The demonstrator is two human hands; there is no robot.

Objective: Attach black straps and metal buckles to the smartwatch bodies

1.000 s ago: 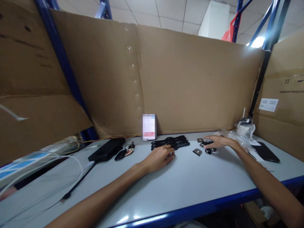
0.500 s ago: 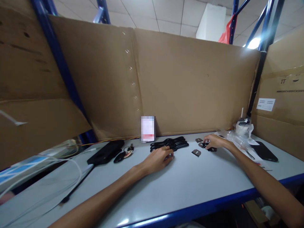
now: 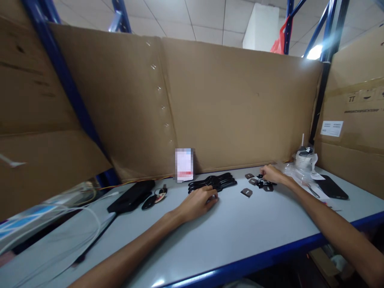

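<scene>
My left hand rests palm down on the table, its fingers loosely bent and the thumb apart. It lies at the near edge of a black piece with several long arms, and I see nothing held in it. To the right, my right hand hovers at a small heap of black parts, fingertips pinched together. Whatever sits between those fingertips is too small to make out. Around the heap lie several dark flat plates with a pale mark, one of them a nearer plate.
A phone-like screen leans on the cardboard wall. Left stand a black case, keys and white cables. A black phone and a plastic-wrapped cup are at right. The table's blue edge runs in front.
My right hand has lifted slightly up and back from the heap, uncovering more black parts. The left hand stays by the black armed piece. The view has shifted a little.
</scene>
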